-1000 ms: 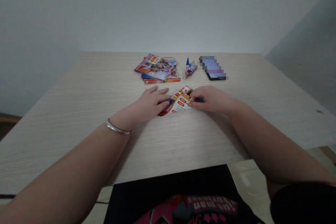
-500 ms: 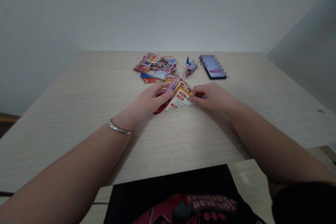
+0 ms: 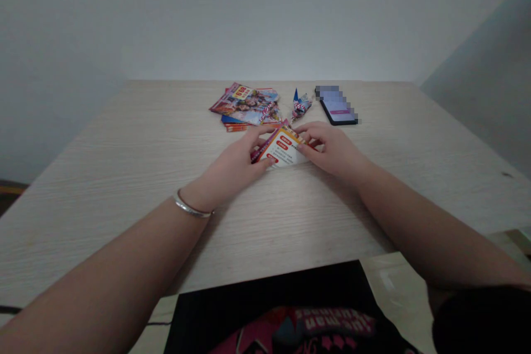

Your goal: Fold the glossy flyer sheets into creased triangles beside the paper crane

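Head view: both hands (left hand (image 3: 236,163), right hand (image 3: 332,146)) pinch a folded leaflet (image 3: 282,146).

A pale, wood-grain tabletop (image 3: 145,138) carries a loose stack of colourful printed leaflets (image 3: 246,106) just beyond the left hand (image 3: 236,165). A small folded blue, red and white paper piece (image 3: 301,105) lies just beyond the right hand (image 3: 334,150), with a flat black phone (image 3: 339,112) beside it. Between both hands a folded white-and-orange printed sheet (image 3: 282,147) rests, pinched by each.

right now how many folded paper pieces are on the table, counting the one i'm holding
2. One folded sheet is pinched between the left hand and right hand mid-table; one pointed folded piece lies between the leaflet stack and the phone. Others could hide under the stack.
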`<state>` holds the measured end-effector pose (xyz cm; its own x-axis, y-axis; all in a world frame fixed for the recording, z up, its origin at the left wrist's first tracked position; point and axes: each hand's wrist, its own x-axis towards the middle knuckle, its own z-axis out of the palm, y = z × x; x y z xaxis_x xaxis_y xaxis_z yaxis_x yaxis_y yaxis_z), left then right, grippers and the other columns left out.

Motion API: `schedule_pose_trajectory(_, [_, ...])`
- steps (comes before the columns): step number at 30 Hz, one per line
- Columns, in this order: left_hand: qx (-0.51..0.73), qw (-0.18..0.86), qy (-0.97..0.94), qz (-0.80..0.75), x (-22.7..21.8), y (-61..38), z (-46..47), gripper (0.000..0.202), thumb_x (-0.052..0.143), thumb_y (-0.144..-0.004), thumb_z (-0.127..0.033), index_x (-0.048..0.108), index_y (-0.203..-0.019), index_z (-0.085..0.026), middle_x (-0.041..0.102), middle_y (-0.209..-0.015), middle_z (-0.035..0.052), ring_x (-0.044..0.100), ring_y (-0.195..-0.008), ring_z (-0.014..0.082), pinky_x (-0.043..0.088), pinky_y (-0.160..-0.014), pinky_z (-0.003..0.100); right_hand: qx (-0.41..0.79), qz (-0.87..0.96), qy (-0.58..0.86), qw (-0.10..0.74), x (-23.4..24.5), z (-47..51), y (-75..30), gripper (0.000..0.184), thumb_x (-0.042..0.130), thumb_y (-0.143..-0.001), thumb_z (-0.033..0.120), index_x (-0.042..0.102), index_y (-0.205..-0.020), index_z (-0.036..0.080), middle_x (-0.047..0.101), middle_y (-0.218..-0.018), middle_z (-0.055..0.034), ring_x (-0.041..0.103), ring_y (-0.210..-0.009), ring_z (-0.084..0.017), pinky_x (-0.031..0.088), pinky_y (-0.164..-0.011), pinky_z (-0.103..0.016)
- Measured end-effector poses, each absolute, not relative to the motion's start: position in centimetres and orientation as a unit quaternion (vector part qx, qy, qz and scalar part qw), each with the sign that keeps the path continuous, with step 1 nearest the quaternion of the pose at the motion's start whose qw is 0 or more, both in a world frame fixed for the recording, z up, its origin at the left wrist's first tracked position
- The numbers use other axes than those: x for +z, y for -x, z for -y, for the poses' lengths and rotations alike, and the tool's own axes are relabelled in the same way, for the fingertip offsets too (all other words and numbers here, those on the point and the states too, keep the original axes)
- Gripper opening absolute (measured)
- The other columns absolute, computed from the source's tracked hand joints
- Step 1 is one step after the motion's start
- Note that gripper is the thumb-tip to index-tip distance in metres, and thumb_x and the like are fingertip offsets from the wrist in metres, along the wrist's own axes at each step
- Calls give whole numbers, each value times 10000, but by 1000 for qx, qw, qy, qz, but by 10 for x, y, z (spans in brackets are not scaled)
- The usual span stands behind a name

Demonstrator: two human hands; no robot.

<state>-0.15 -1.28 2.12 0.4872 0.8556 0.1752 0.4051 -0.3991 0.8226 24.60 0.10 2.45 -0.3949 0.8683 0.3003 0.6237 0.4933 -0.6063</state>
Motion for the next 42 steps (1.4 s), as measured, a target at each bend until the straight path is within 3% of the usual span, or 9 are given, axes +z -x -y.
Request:
schedule_pose_trajectory(2, [298, 390, -783, -381, 24, 0, 15, 592, 641, -933, -247, 493, -1506, -234, 626, -1506, 111, 677, -1273, 232, 565, -1071, 372, 232, 808, 424, 338, 20, -4, -246, 234, 636, -894, 343, 549, -710, 227, 710, -1334, -120, 650, -1196, -265, 504, -973, -422])
schedule_pose_trajectory(4, [294, 425, -770, -375, 25, -2, 16, 614, 668, -918, -254, 492, -1505, -229, 662, -1453, 110, 705, -1207, 216, 592, -1003, 341, 294, 786, 427, 337, 15, -6, -247, 264, 641, -886, 411, 535, -723, 231, 737, -1165, -109, 663, -1072, -250, 514, -893, -408])
schedule_pose_trajectory(7, [291, 472, -709, -436, 22, -2, 14, 657, 674, -934, -364, 459, -1540, -226, 762, -1195, 93, 733, -830, 166, 582, -640, 257, 377, 751, 450, 302, 11, -9, -250, 279, 665, -867, 476, 569, -783, 229, 644, -796, -13, 569, -734, -174, 451, -674, -330])
schedule_pose_trajectory(9, [286, 492, -665, -484, 20, 0, 11, 594, 622, -960, -445, 514, -1489, -200, 768, -968, 59, 632, -598, 132, 467, -472, 229, 383, 744, 452, 308, 10, -9, -253, 293, 694, -849, 490, 588, -796, 222, 599, -748, 13, 527, -698, -155, 433, -667, -322])
schedule_pose_trajectory(14, [225, 520, -667, -484, 26, 3, 8, 274, 654, -878, -331, 726, -1084, -165, 726, -760, 22, 596, -554, 128, 481, -519, 260, 334, 764, 420, 358, 7, -9, -260, 257, 708, -858, 461, 643, -824, 215, 686, -890, -30, 621, -882, -195, 506, -866, -379])
schedule_pose_trajectory(22, [130, 401, -762, -492, 37, 3, 12, 159, 613, -855, -299, 674, -747, -198, 721, -671, -1, 645, -619, 146, 459, -607, 268, 301, 796, 364, 378, 2, -13, -266, 240, 754, -878, 444, 669, -797, 235, 752, -1139, -92, 684, -1128, -258, 528, -1009, -446])
schedule_pose_trajectory(28, [111, 238, -808, -528, 29, 12, 4, 158, 615, -859, -311, 616, -738, -209, 674, -678, -11, 576, -622, 154, 362, -607, 285, 330, 811, 325, 356, 2, -16, -269, 264, 763, -886, 448, 673, -762, 232, 748, -1271, -87, 680, -1188, -248, 501, -1075, -431])
schedule_pose_trajectory(36, [118, 260, -810, -513, 30, 9, 6, 213, 594, -890, -387, 679, -837, -200, 695, -745, 12, 571, -652, 170, 359, -623, 293, 331, 813, 323, 355, -1, -18, -268, 251, 779, -870, 421, 665, -745, 236, 752, -1306, -83, 683, -1212, -264, 467, -1120, -471])
schedule_pose_trajectory(42, [103, 188, -831, -514, 24, 12, 1, 209, 585, -875, -332, 746, -889, -199, 741, -820, 52, 596, -693, 200, 363, -636, 307, 350, 807, 323, 350, 5, -13, -264, 198, 754, -876, 357, 647, -755, 243, 766, -1308, -86, 693, -1220, -272, 479, -1110, -507])
